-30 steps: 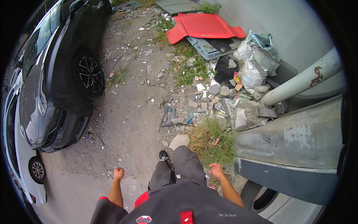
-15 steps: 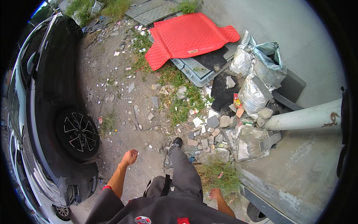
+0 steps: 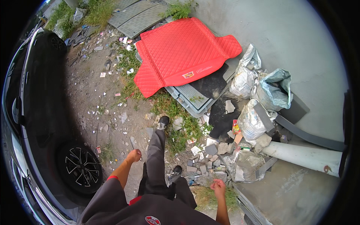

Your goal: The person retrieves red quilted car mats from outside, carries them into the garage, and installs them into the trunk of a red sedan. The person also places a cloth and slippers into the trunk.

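Observation:
Over the dirt on the left hangs my left hand [image 3: 135, 155], its fingers loosely curled; I see nothing held in it. My right hand [image 3: 218, 186] is on the right, above a grass tuft, fingers slightly bent and apart, also with nothing in it. Neither hand touches anything. Ahead lies a red quilted car trunk mat [image 3: 176, 48], spread flat with its side flaps out. It rests on a grey-blue plastic panel [image 3: 193, 108] and a black sheet [image 3: 210, 80].
A dark car [image 3: 45, 112] stands along the left. Several white sacks [image 3: 243, 80] of rubble sit by the grey wall [image 3: 307, 56] on the right. A pale pipe [image 3: 300, 155] slants out near them. Broken stones [image 3: 223, 148] and litter cover the ground. Grey panels [image 3: 138, 18] lie farther back.
I have stepped forward; the red mat and sacks appear closer and lower. One foot is now ahead, and my right hand has swung up into fuller view.

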